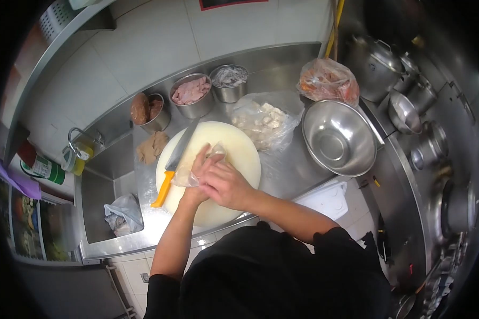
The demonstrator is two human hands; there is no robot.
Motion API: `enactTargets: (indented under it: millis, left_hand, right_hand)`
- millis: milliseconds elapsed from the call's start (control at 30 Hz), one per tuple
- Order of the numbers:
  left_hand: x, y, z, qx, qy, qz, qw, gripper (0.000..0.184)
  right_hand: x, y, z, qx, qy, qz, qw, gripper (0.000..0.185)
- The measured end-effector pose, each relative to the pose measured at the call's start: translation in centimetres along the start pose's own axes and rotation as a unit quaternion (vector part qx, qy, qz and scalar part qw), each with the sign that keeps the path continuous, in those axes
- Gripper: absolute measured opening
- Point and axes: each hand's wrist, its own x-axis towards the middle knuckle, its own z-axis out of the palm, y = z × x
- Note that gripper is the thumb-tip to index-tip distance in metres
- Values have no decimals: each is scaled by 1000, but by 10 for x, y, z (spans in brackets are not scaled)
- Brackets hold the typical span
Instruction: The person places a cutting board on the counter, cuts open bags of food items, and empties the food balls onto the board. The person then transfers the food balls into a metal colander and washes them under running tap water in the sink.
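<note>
Over the round white cutting board (pixel 229 143), my two hands come together. My left hand (pixel 196 178) has its fingers stretched out, with a thin clear plastic glove (pixel 184 177) around it, loose at the wrist side. My right hand (pixel 224 183) lies across the left one, its fingers curled onto the plastic; part of the left hand is hidden beneath it. A knife (pixel 179 151) with a yellow handle rests on the board's left side, beside my left hand, its blade pointing away from me.
Behind the board stand metal pots of pink meat (pixel 191 91), grey pieces (pixel 230 77) and brown food (pixel 154 109). A bag of white chunks (pixel 269 119) lies right of them. Further right are a steel bowl (pixel 338 139) and an orange-filled bag (pixel 329 82). A sink (pixel 98 204) is left.
</note>
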Motion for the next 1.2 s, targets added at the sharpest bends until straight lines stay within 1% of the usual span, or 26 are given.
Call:
enactTargets:
  millis: [33,67,100,167,200,267,300,400,433,533,633,733,800,900,967,1133,1200]
  left_hand:
    - [-3,-2,8,-99,7,-78,992,39]
    - [-1,3,8,-196,15,-156,968,38]
    - [1,6,6,-206,32,-201,957,39]
    - [7,15,-3,-222,69,-291,928,43]
    - [9,16,-7,-225,80,-319,917,46]
    - [11,13,-17,-230,102,-373,893,52]
    - [8,1,-11,-338,138,-384,848,53]
    - [8,5,-7,-498,228,-365,753,54]
    - [10,9,-6,-509,251,-366,738,54]
    - [4,9,-8,-467,238,-352,775,53]
    - [3,20,-14,-423,233,-293,825,54]
    - [-2,23,-15,-412,241,-291,829,55]
    - [-7,20,-16,-386,224,-292,846,57]
    - [-18,13,-11,-367,209,-301,855,59]
    - [-21,11,-10,-356,200,-303,861,59]
    - [-17,27,-21,-301,173,-294,891,55]
    - [-16,29,-23,-302,167,-287,894,53]
  right_hand:
    - [-5,0,-1,8,26,16,999,38]
    - [-12,-1,-1,17,52,33,998,51]
    - [-18,-2,-2,26,76,48,996,63]
    - [-44,5,0,-21,37,102,994,91]
    - [-56,10,3,-45,18,128,991,105]
    - [-71,16,11,-51,-35,181,982,117]
    - [-74,18,13,-54,-60,208,975,123]
    - [-72,19,12,-38,-55,216,974,127]
    - [-71,20,13,-29,-52,211,976,127]
    - [-69,25,16,-14,-57,207,977,124]
    - [-69,28,20,-27,-82,215,973,114]
    - [-69,35,27,-46,-82,210,973,101]
    - [-69,38,30,-58,-74,211,973,94]
    - [-69,40,33,-76,-59,205,974,90]
    - [-67,39,30,-82,-71,210,972,88]
    - [-67,37,30,-88,-68,203,973,86]
    - [-67,37,32,-90,-71,204,972,87]
